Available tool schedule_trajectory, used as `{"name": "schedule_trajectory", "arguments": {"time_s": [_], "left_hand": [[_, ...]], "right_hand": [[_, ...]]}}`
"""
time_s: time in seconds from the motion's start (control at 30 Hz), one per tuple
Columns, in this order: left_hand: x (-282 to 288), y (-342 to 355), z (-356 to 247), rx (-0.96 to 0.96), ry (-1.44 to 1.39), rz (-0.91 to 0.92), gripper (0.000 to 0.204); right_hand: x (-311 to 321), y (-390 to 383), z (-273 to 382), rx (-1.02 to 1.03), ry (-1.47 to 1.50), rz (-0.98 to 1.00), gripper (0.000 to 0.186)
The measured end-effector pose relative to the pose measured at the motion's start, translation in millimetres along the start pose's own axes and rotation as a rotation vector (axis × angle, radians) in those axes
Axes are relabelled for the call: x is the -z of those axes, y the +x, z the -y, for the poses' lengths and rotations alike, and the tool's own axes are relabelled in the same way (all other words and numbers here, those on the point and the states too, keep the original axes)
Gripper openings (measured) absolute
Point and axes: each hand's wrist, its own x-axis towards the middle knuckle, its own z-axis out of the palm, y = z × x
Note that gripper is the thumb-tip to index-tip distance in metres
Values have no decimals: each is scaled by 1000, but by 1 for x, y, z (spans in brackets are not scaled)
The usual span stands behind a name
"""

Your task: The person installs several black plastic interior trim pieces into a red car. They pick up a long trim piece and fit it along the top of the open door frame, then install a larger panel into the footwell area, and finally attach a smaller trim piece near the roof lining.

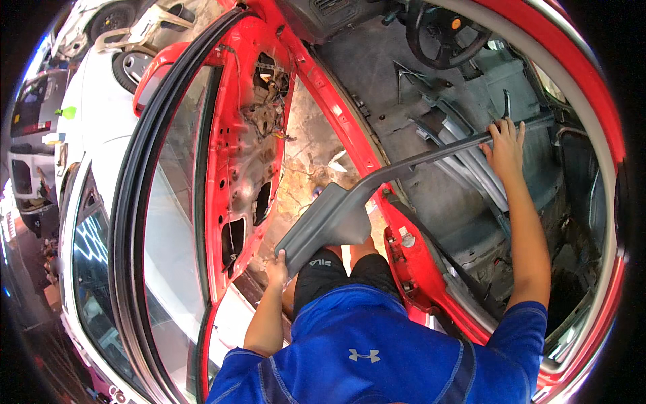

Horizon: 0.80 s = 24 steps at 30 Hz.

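I stand at the open door of a stripped red car. My left hand (276,267) grips the wide lower end of a long grey plastic trim panel (336,215). The panel narrows into a strip that runs up and right into the cabin. My right hand (505,145) holds the far narrow end of that strip above the bare grey cabin floor (404,87). The panel crosses over the red door sill (397,229).
The open red door (242,155) with its inner lining removed and window glass (171,222) stands to my left. A steering wheel (447,34) is at the top. White vehicles (81,135) are parked at far left. Concrete ground (309,161) shows between door and sill.
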Motion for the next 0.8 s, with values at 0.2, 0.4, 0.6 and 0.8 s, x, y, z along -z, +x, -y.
{"name": "schedule_trajectory", "arguments": {"time_s": [0.2, 0.4, 0.6, 0.8], "left_hand": [[18, -16, -48, -66, 333, 156, 63], [56, -19, 37, -20, 423, 131, 68], [114, -26, 157, 102, 328, 106, 71], [154, -41, 206, 171, 392, 43, 90]], "right_hand": [[7, -20, 1, -103, -72, 37, 49], [42, -45, 62, -2, 13, 165, 52], [37, -55, 150, 212, 7, 16, 54], [81, -50, 228, 369, -3, -22, 35]]}}
